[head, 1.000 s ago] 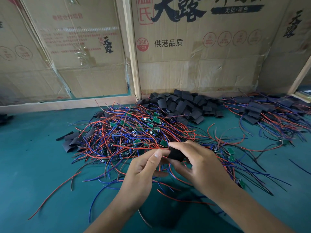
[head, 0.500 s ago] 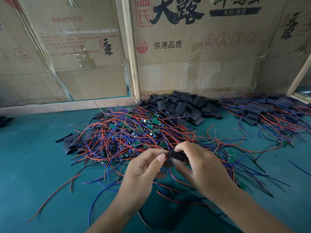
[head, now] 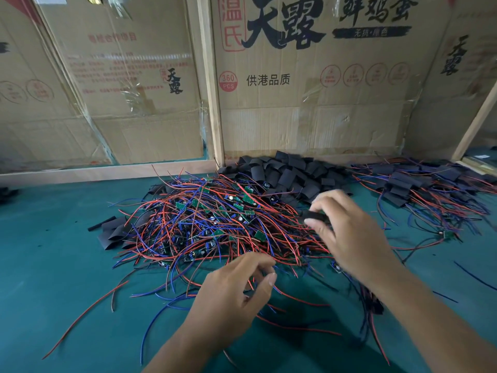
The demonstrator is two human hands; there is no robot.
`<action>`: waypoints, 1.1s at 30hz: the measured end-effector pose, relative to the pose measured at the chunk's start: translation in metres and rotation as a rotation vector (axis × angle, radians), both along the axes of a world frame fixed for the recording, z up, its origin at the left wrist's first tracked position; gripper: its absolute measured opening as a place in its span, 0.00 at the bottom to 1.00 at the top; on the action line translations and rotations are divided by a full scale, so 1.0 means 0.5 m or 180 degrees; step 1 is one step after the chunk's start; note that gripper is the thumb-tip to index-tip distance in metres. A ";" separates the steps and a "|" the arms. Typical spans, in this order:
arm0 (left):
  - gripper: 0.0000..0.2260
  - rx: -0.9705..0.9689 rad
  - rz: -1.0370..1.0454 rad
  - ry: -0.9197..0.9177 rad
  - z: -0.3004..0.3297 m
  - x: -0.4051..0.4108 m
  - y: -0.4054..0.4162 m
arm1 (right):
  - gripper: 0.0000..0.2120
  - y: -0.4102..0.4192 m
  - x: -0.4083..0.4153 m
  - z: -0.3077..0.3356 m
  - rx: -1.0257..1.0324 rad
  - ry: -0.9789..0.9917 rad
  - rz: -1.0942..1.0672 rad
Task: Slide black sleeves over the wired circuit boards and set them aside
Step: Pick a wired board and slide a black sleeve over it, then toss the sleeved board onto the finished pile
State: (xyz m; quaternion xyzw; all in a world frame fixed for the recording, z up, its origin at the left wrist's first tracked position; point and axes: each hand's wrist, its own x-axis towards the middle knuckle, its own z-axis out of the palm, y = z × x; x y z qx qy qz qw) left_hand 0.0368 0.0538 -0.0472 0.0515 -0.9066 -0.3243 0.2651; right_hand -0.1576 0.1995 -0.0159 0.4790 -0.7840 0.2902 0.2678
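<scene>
Nearest the camera, the left hand [head: 236, 289] is held just above the green table [head: 53, 265], w/ fingers loosely curled and thumb close to forefinger; nothing is seen gripped in it, though loose red and blue wire ends lie right under the fingertips. The right hand [head: 349, 238] is raised further back and to the right, somewhat motion-blurred, and a black sleeved piece [head: 316, 216] is pinched between its thumb and fingers; whether a board sits inside can't be told. Red and blue leads are seen trailing below the right wrist over the table. Between and beyond the hands, a big tangle of wired circuit boards [head: 215, 224] is spread over the table centre, small green boards showing among the red/blue wires. A few flat black sleeves [head: 113, 232] are laid at the tangle's left edge. Behind the tangle, a heap of empty black sleeves [head: 290, 173] is piled against the back wall. To the far right, a pile of finished sleeved boards [head: 416, 187] w/ wires is set apart from the main tangle. At the back, cardboard boxes [head: 309, 90] w/ printed characters are stood behind a wooden frame [head: 212, 103]
</scene>
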 end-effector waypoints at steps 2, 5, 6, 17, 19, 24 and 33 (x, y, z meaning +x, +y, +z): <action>0.07 -0.0090 0.0000 -0.0011 0.000 0.000 -0.001 | 0.09 0.002 -0.042 0.020 0.0112 0.0275 -0.0189; 0.07 -0.0203 -0.0023 0.0064 0.002 -0.001 -0.005 | 0.11 0.013 -0.126 0.044 0.0324 0.0652 -0.0582; 0.07 -0.0235 -0.0017 0.0091 0.004 -0.002 -0.005 | 0.11 0.018 -0.160 0.054 0.0431 0.0663 -0.0729; 0.10 -0.0681 -0.0067 0.0088 -0.009 -0.010 -0.015 | 0.21 0.070 -0.434 0.134 0.1777 -0.0103 -0.2652; 0.10 -0.0735 -0.0021 0.0109 -0.011 -0.010 -0.020 | 0.19 0.032 -0.417 0.110 0.2187 -0.0249 -0.2325; 0.08 -0.0806 -0.0012 0.0068 -0.011 -0.007 -0.021 | 0.17 -0.103 -0.346 0.028 0.2104 -0.0835 -0.1201; 0.10 -0.1086 0.0051 0.0201 0.001 -0.007 -0.022 | 0.20 -0.220 -0.306 -0.028 0.1615 -0.1194 -0.0824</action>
